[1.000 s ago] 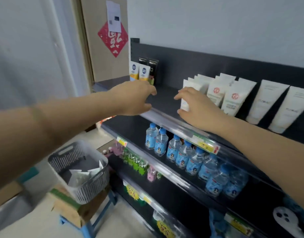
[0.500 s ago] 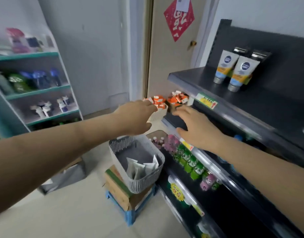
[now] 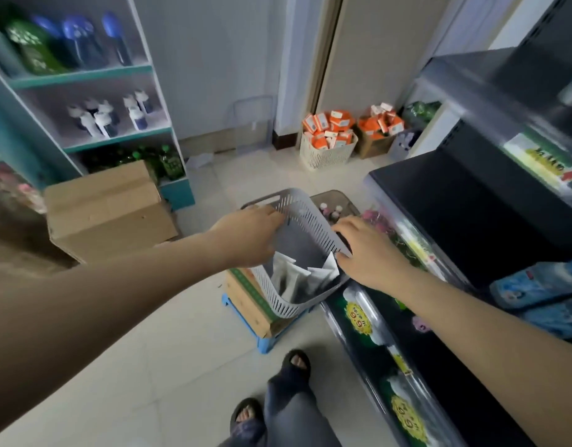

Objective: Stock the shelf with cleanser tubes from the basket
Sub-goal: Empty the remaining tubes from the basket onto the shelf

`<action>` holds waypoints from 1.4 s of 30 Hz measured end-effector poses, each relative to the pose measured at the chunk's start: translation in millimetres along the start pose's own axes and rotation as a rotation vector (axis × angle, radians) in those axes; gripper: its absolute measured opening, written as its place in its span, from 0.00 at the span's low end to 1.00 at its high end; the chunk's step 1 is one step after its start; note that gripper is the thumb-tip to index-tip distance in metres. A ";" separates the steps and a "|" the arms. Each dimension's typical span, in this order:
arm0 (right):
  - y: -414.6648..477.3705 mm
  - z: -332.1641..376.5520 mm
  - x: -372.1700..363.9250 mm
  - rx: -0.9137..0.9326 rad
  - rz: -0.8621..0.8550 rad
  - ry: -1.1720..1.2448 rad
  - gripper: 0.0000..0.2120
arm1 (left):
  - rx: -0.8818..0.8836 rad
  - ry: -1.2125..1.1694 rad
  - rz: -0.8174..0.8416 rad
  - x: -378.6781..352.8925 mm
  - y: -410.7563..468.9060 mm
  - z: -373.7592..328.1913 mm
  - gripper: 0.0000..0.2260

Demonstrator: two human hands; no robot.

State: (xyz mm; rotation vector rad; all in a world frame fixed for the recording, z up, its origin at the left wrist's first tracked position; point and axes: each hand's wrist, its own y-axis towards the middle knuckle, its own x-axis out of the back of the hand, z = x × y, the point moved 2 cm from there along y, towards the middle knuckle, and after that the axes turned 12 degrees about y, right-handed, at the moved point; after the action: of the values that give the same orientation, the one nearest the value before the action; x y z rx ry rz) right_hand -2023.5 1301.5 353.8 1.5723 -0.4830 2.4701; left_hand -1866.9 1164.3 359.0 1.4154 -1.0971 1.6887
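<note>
Both hands are over the grey basket [image 3: 305, 221]: the left hand [image 3: 246, 235] hovers at its left rim, fingers loose and holding nothing, and the right hand [image 3: 368, 250] is at its right rim, though I can't tell if it grips. White tubes [image 3: 294, 279] lie in the bottom of the basket. It sits on a cardboard carton [image 3: 246, 298] on a blue stool [image 3: 265, 343], cream floor tiles [image 3: 181, 350] all around. Right of the basket, the dark shelf [image 3: 439, 204]. Left of it, a big cardboard box [image 3: 107, 208]; beyond it, a cream basket of orange packets [image 3: 326, 153].
</note>
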 end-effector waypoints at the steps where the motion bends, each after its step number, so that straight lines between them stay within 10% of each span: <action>1: 6.9 -4.7 -7.9 -0.008 0.025 0.013 0.24 | 0.007 -0.014 0.023 -10.3 4.8 1.9 0.19; 30: 178.6 -152.6 -224.1 -0.078 0.519 0.235 0.17 | 0.113 -0.232 0.346 -260.2 204.8 11.4 0.14; 42: 191.9 -166.3 -257.8 0.029 0.386 0.223 0.06 | 0.037 -0.159 0.358 -305.9 222.1 -0.6 0.12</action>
State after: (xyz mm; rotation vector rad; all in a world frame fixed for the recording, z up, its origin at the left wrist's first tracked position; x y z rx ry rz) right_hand -2114.6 1189.5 21.9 1.2886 -0.7785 2.9021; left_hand -2006.1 1078.0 18.3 1.4611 -1.4872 1.8722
